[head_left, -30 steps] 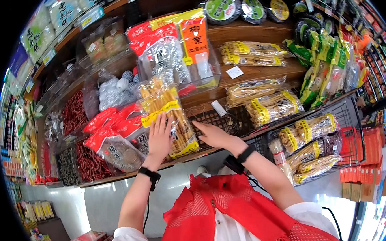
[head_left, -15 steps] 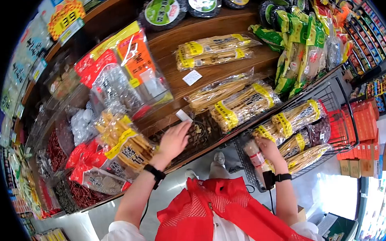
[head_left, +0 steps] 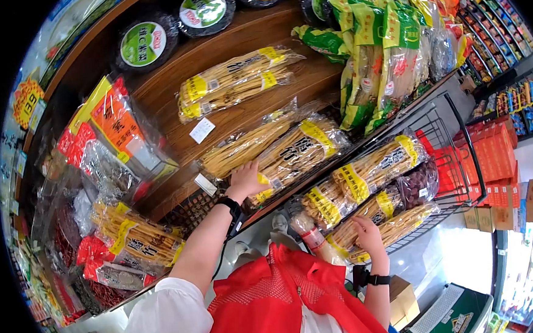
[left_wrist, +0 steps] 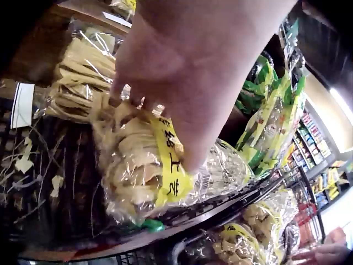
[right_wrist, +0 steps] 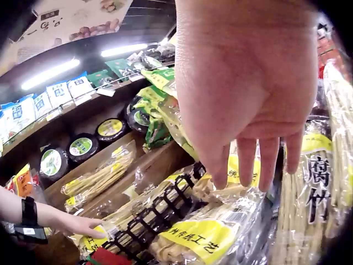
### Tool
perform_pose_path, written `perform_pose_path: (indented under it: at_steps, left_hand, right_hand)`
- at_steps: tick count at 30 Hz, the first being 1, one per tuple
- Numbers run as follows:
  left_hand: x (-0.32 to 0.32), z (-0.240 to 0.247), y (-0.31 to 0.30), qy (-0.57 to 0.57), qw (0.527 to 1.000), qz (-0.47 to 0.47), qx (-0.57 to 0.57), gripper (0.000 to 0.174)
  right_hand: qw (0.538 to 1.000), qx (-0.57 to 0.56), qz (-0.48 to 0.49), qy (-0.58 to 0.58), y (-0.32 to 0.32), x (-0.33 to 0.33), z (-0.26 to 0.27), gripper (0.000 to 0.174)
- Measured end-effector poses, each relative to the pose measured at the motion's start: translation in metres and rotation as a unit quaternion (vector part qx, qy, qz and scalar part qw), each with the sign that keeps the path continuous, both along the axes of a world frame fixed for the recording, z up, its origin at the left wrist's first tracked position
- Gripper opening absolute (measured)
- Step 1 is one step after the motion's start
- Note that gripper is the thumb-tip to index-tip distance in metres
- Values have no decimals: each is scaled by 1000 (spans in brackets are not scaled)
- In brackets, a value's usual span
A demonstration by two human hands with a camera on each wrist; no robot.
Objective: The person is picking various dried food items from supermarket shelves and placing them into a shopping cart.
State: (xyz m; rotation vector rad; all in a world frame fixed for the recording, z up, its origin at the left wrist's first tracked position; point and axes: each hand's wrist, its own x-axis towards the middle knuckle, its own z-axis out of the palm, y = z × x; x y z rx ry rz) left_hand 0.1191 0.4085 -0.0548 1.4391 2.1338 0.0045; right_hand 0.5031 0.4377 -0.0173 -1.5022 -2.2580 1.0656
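On the lower shelf, my left hand (head_left: 247,181) rests on the near end of a bag of dried bean curd sticks (head_left: 296,155). The thumb lies against the yellow label (left_wrist: 172,165) in the left wrist view. Another bag of bean curd sticks (head_left: 250,144) lies just behind it. My right hand (head_left: 368,235) is over the wire shopping cart, fingers extended downward and holding nothing. Below and around it in the cart are several more bags of bean curd sticks (right_wrist: 207,237), a bag of dark dried goods (head_left: 418,186) and a pale packet with a red band (head_left: 312,236).
The wire cart (head_left: 458,115) stands against the shelf's front edge. Farther left on the shelf are another bean curd bag (head_left: 138,238) and red bags (head_left: 95,256). Green-and-yellow bags (head_left: 388,55) lean at the right end. Round dark packs (head_left: 144,44) line the upper shelf. Red boxes (head_left: 489,159) are stacked beyond the cart.
The view has swung right along the shelf. My left hand left the left-hand bean curd bag and reached a bag farther right. The right hand went from the shelf to the cart.
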Motion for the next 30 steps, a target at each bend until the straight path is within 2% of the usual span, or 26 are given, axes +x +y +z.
perform_pose_path:
  at_steps: [3, 4, 5, 7, 9, 11, 12, 13, 15, 17, 19, 20, 21, 23, 24, 25, 27, 28, 29, 30]
  left_hand:
    - [4, 16, 20, 19, 998, -35, -48, 92]
    - [4, 12, 24, 25, 998, -57, -15, 78]
    - [8, 19, 28, 28, 998, -58, -16, 78]
    - [18, 34, 32, -28, 994, -71, -73, 63]
    - [27, 36, 28, -19, 996, -72, -47, 58]
    - [27, 31, 21, -49, 998, -26, 31, 56]
    - [26, 25, 14, -123, 989, 48, 73, 46]
    - [23, 20, 7, -122, 989, 48, 73, 46]
    - [27, 32, -4, -132, 977, 18, 165, 36]
    - [27, 40, -17, -147, 979, 44, 135, 29]
    - [21, 42, -33, -154, 967, 71, 189, 32]
    - [19, 61, -40, -167, 972, 89, 135, 31]
    - [14, 58, -50, -167, 972, 95, 138, 31]
    - [-1, 47, -80, -317, 914, 138, 210, 28]
    - [-3, 59, -93, -369, 891, 168, 202, 26]
    - [-2, 71, -105, -367, 891, 171, 207, 26]
    - [1, 99, -126, -535, 758, 277, 250, 29]
    - [-4, 106, -138, -568, 739, 278, 232, 39]
    - [-5, 114, -148, -566, 738, 280, 238, 39]
    - [-4, 121, -156, -603, 702, 277, 258, 45]
  right_hand:
    - [1000, -11, -26, 11, 5, 11, 1, 21]
    - [999, -13, -27, 18, 6, 14, -1, 21]
    - [999, -16, -28, 25, 8, 15, -2, 21]
    - [999, -29, -36, 28, 10, 14, -3, 22]
    - [998, -42, -44, 30, 13, 13, -4, 22]
    - [996, -52, -41, 52, 19, 12, -6, 22]
    - [996, -52, -42, 53, 22, 10, -5, 22]
    - [997, -51, -37, 42, 26, 7, -4, 23]
    - [998, -48, -25, 29, 34, 1, 0, 23]
    - [1000, -19, 6, 19, 39, -9, 4, 24]
    - [999, 0, 28, 20, 42, -22, 12, 24]
    - [998, 18, 47, 21, 43, -30, 18, 25]
    - [998, 19, 54, 21, 44, -39, 23, 25]
    - [996, 16, 62, 65, 43, -62, 33, 27]
    - [994, -36, 53, 84, 41, -76, 39, 30]
    - [994, -34, 58, 85, 37, -91, 41, 30]
    - [981, -134, 92, 103, 25, -124, 45, 46]
    - [960, -202, 137, 140, 15, -142, 45, 55]
    - [930, -268, 180, 174, 5, -159, 45, 66]
    - [902, -302, 224, 211, -5, -178, 53, 74]
